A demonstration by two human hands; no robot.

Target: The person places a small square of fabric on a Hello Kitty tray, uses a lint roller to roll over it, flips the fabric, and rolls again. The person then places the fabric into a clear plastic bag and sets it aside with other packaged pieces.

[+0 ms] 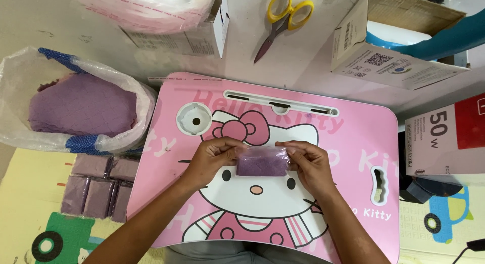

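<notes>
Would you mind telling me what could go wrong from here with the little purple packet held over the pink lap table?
1. The left hand and right hand pinch the purple packet only at its ends; the thin clear wrap might slip or tear.
2. It is held above the pink lap table, so a drop could send it off the edge.
3. The finished packets lie loose beside the table and may get nudged by an elbow.

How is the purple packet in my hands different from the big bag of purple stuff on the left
The small packet is held flat between left hand and right hand over the pink table; the big bag sits open beside it, far larger. Both hold purple quilted cloth in clear plastic.
</notes>
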